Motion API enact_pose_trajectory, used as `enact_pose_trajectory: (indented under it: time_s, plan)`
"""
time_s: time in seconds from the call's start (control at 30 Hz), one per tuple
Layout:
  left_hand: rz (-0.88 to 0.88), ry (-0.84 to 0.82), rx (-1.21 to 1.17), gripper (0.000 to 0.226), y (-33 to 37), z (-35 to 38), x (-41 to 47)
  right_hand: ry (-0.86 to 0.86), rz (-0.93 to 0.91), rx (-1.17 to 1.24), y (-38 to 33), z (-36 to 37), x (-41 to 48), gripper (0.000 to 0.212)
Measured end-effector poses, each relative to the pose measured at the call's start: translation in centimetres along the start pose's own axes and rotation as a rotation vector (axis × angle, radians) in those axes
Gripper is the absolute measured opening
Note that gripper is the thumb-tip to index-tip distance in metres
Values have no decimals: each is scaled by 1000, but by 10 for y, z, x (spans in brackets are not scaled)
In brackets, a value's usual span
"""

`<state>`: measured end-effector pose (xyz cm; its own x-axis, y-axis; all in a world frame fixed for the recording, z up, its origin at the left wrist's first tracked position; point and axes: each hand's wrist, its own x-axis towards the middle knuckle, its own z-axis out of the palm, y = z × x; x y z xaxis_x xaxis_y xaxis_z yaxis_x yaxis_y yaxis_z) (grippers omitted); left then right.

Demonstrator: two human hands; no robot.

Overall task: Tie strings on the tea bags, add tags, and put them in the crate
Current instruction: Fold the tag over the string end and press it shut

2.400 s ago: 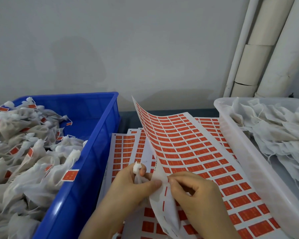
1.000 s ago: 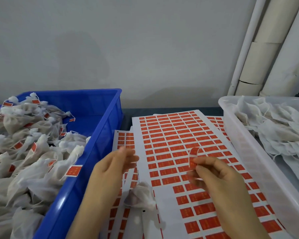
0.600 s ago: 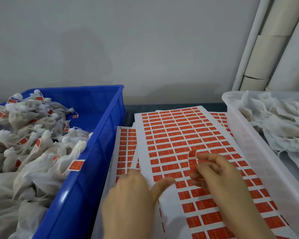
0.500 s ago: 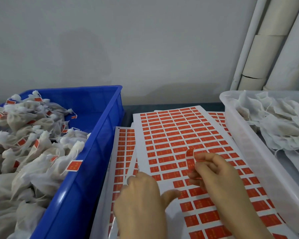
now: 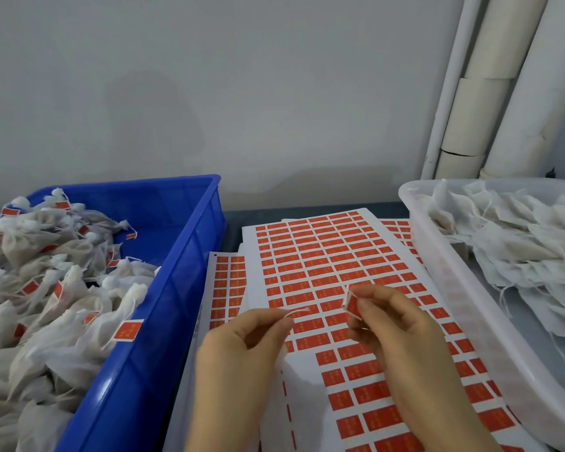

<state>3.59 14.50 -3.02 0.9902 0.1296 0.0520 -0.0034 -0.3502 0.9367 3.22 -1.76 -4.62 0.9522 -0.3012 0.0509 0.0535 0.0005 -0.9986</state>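
My right hand pinches a peeled red tag sticker by its edge, held above the top sticker sheet. My left hand pinches the end of a thin white string, whose free tip points toward the tag. The tea bag on that string is hidden under my left hand. A blue crate on the left holds several tied, tagged tea bags.
A white plastic tray on the right holds several untied tea bags. More sticker sheets lie stacked under the top one. White pipes run up the grey wall at the back right.
The curled sheet was laid flat after my right hand peeled a tag off. My left hand dropped the tea bag, reached down and came up pinching its string near the tag.
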Motion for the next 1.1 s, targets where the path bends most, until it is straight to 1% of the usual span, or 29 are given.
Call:
enact_pose_trajectory:
  time_s: [0.1, 0.13, 0.2, 0.27, 0.33, 0.4, 0.5, 0.6, 0.67, 0.8, 1.0, 1.1]
  plan:
    - [-86, -32, -313, 12, 1, 9, 3, -35, 4, 115, -5, 2, -1, 21]
    - [-118, -30, -392, 9, 0, 12, 3, -45, 1, 134, -7, 3, -2, 20]
    - [-187, -26, -497, 7, -2, 18, 4, -60, 1, 154, -9, 4, -3, 21]
    - [-216, -26, -543, 16, -3, 24, 3, -69, -8, 129, -10, 5, -4, 32]
    - [-221, -37, -567, 18, -3, 27, 1, -99, -33, 87, -11, 9, -6, 35]
    - [-221, -61, -595, 15, -2, 28, 0, -142, -51, 60, -13, 13, -10, 31]
    - [-229, -95, -607, 17, -4, 30, -1, -169, -36, 45, -10, 18, -13, 32]
    - [-238, -114, -625, 16, -5, 31, -1, -141, -3, 40, -6, 21, -12, 41]
    - [-231, -130, -627, 14, -6, 32, -2, -110, 13, 45, -3, 21, -11, 44]
    - [-193, -156, -607, 22, -6, 31, -4, -86, 24, 39, 0, 22, -11, 42]
    - [-186, -146, -579, 21, -8, 31, -2, -101, 28, 59, 1, 22, -12, 44]
    - [-181, -142, -576, 19, -9, 30, -2, -96, 34, 64, 2, 22, -11, 39]
